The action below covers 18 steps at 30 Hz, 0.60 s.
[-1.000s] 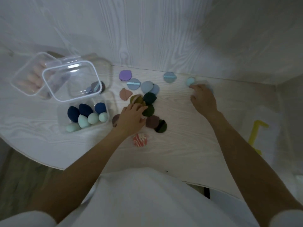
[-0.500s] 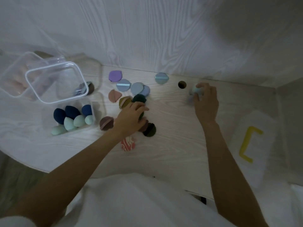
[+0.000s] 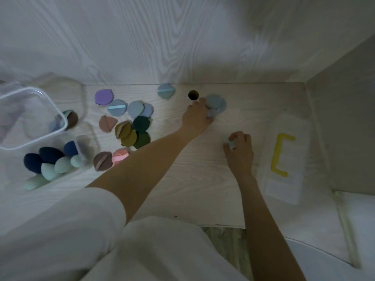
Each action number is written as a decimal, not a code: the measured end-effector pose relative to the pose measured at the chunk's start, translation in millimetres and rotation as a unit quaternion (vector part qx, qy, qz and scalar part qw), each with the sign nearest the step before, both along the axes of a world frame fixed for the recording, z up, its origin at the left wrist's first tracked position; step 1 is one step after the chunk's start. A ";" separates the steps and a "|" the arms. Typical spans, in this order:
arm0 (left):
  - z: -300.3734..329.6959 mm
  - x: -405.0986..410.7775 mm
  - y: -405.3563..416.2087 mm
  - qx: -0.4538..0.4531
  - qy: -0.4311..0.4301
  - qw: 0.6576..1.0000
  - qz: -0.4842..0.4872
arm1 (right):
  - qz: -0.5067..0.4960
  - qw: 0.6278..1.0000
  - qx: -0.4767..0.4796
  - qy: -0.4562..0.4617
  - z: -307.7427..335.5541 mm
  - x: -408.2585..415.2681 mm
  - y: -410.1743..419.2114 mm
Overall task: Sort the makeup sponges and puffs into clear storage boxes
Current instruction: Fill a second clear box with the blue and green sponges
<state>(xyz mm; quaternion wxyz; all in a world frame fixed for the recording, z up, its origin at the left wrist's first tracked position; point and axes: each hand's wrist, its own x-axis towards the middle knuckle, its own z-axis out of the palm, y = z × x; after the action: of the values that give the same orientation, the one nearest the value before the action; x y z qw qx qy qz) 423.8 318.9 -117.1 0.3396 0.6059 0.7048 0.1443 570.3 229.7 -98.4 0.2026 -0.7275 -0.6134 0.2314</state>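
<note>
Several flat puffs [image 3: 129,126] in purple, blue, pink, olive and dark green lie scattered left of centre on the desk. A clear box [image 3: 89,142] at the left holds navy and mint egg sponges [image 3: 50,161]. Behind it, a second clear box [image 3: 60,118] holds a brown puff [image 3: 72,119]. My left hand [image 3: 197,116] reaches across to a small stack of blue puffs [image 3: 217,102] beside the desk hole, with its fingers curled on the stack's near edge. My right hand [image 3: 240,153] grips a small mint sponge [image 3: 232,144] just above the desk.
A round cable hole [image 3: 193,95] sits in the desk near the back wall. A white sheet with a yellow C-shaped piece [image 3: 281,155] lies at the right. A side wall closes the right, and one mint sponge [image 3: 34,183] lies outside the box.
My left hand left the middle pile of puffs and crossed right to the blue puffs by the hole. My right hand drew back toward me with the mint sponge.
</note>
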 end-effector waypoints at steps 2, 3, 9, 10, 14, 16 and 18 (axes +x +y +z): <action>4.8 -9.0 -13.5 -0.016 -0.011 1.000 -0.006 | -0.010 1.000 0.007 0.027 2.3 -6.1 -3.7; 10.4 -16.7 -23.2 -0.022 -0.016 1.000 -0.010 | -0.008 0.999 0.006 0.046 3.5 -10.9 -5.8; 52.7 -113.6 -123.4 0.061 -0.154 0.983 0.079 | 0.080 0.991 -0.057 0.095 2.8 -71.9 -36.4; 59.3 -131.4 -140.5 0.077 -0.170 0.976 0.113 | 0.099 0.989 -0.062 0.092 3.1 -84.2 -43.0; 70.9 -207.3 -206.8 0.100 -0.199 0.925 0.307 | 0.161 0.984 -0.047 0.054 4.9 -139.1 -66.0; 70.0 -243.5 -231.4 0.091 -0.202 0.896 0.386 | 0.184 0.978 -0.050 0.086 7.5 -162.3 -71.8; 68.9 -278.4 -251.8 0.076 -0.200 0.885 0.413 | 0.211 0.970 -0.046 0.112 12.4 -187.0 -75.1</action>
<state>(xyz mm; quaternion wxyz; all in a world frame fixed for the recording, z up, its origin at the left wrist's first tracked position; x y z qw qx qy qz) 145.4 67.1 -48.3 0.3361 0.2427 0.7950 0.4429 383.3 154.6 -86.1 0.1830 -0.5597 -0.7149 0.3770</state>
